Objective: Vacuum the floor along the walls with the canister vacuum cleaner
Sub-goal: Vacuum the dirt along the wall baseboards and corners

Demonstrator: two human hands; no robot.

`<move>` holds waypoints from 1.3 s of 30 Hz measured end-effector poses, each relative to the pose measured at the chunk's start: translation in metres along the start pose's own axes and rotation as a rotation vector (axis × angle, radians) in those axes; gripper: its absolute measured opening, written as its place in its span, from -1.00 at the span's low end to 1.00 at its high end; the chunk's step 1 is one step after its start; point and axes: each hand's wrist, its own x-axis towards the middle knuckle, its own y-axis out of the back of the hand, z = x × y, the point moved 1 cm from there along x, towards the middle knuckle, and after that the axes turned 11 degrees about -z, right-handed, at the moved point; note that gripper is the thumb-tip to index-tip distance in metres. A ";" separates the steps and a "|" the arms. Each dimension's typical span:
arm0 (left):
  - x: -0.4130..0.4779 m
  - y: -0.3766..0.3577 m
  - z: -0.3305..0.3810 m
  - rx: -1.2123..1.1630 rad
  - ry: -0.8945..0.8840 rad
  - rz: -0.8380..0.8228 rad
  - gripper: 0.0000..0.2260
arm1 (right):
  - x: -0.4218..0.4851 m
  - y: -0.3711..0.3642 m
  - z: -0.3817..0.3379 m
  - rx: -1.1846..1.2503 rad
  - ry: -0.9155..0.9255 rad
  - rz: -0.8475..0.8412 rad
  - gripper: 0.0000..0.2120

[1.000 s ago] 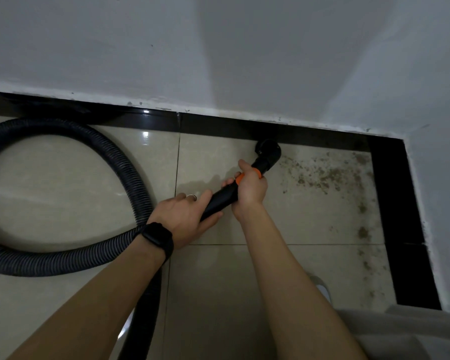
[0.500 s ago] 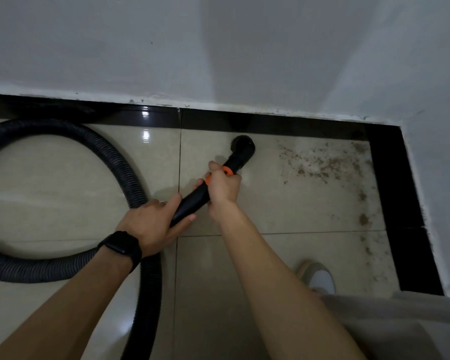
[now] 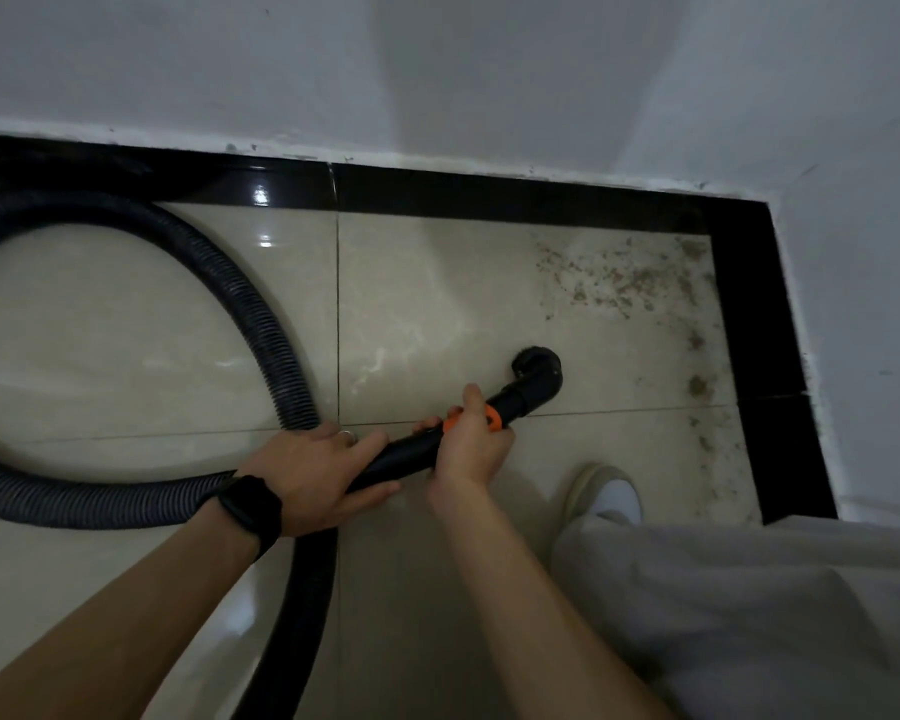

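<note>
Nozzle retreated; left hand, right hand hold wand.

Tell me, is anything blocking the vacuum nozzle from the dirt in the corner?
Nothing visible. Only bare floor tile lies between the brush nozzle and the dirt; the shoe sits off that path.

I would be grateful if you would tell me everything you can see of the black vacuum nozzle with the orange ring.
The nozzle is a short black elbow, seemingly hard plastic, its round mouth turned down onto the beige floor tile. It continues into a straight black tube bearing an orange ring. The right hand grips the tube at the ring; the left hand holds it lower, where the ribbed hose begins. It sits left of the brown dirt, apart from the black skirting.
</note>
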 end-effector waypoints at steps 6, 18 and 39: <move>0.029 0.011 0.010 0.052 0.011 -0.031 -0.47 | 0.020 -0.002 -0.023 0.064 0.026 -0.036 -0.80; 0.048 0.014 0.013 0.070 0.041 0.009 -0.50 | 0.039 -0.007 -0.037 0.049 0.028 -0.110 -0.80; 0.064 0.017 0.003 -0.036 0.118 0.076 -0.33 | 0.060 -0.029 -0.052 -0.013 0.013 -0.204 -0.77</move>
